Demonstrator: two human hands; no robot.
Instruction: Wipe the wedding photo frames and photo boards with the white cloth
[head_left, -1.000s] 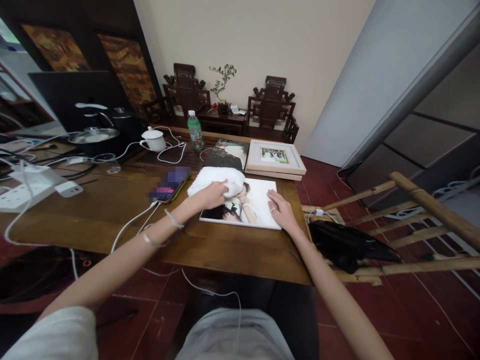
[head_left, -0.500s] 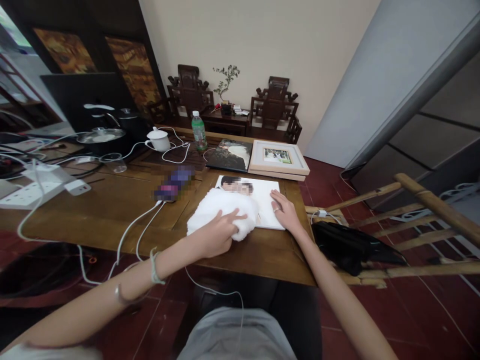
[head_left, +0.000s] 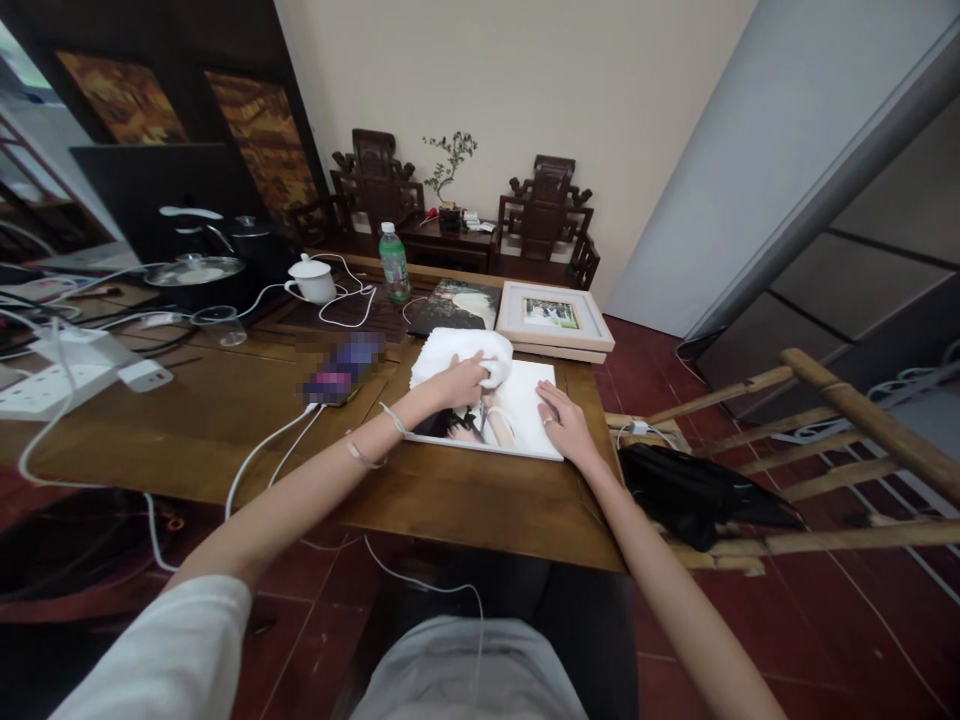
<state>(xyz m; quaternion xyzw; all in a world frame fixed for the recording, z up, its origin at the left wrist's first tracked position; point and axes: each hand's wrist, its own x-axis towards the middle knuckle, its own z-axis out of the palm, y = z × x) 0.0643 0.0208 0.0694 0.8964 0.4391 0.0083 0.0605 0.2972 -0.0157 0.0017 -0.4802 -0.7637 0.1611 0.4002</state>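
Note:
A white photo panel (head_left: 534, 432) printed with a picture of people lies flat on the wooden table in front of me. My left hand (head_left: 466, 380) grips a fluffy white towel (head_left: 450, 345), pressed onto the panel's far part. The towel hides the upper left of the picture, while dark and pale parts of it show nearer to me. Along the panel's right edge rests my right hand (head_left: 562, 420), open, fingers stretched over the border, a ring on one finger.
Behind the panel lie a dark photo panel (head_left: 457, 305) and stacked light frames (head_left: 555, 318). A green-labelled bottle (head_left: 394, 265), a lidded white cup (head_left: 311, 280) and a phone (head_left: 341, 370) on white cables stand or lie leftward. Right of the table is a bamboo chair (head_left: 862, 405) with a black bag (head_left: 690, 495).
My left hand has pushed the towel away from me, from the panel's near side to its far side, uncovering the lower picture. The right hand stays on the edge.

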